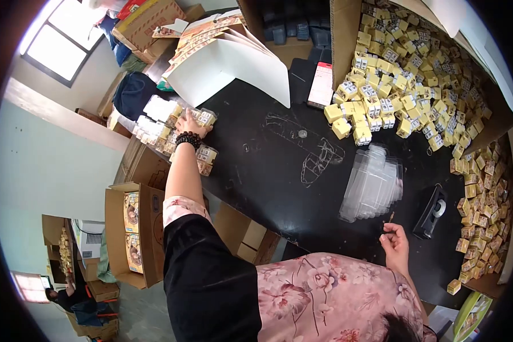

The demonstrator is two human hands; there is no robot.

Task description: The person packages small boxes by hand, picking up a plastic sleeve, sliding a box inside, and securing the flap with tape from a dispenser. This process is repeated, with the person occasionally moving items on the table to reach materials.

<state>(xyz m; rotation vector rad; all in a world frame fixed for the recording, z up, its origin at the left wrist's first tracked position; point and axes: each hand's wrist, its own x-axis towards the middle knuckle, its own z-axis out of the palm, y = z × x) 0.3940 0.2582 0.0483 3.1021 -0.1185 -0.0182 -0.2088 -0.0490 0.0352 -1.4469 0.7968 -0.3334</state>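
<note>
My left hand [192, 125], with a dark bead bracelet at its wrist, reaches to the table's far left. Its fingers are spread and touch the clear plastic packs of small boxes [207, 117] grouped there; part of the group is hidden under the hand. Near the front edge on the right is my right hand [395, 244], its fingers loosely bent and thumb apart, with nothing visible in them. Just beyond it lie a fanned stack of clear plastic sleeves [370, 185] and a small thin brownish mark or scrap. To its right stands a black tape dispenser [431, 212].
Loose yellow-and-white small boxes [382, 102] spill from a large carton at the back right, with brownish ones [481, 216] below. A phone [321, 84] and bent printed card sheets [228, 68] lie at the back. An open carton [132, 233] stands left; another person [68, 296] is far off.
</note>
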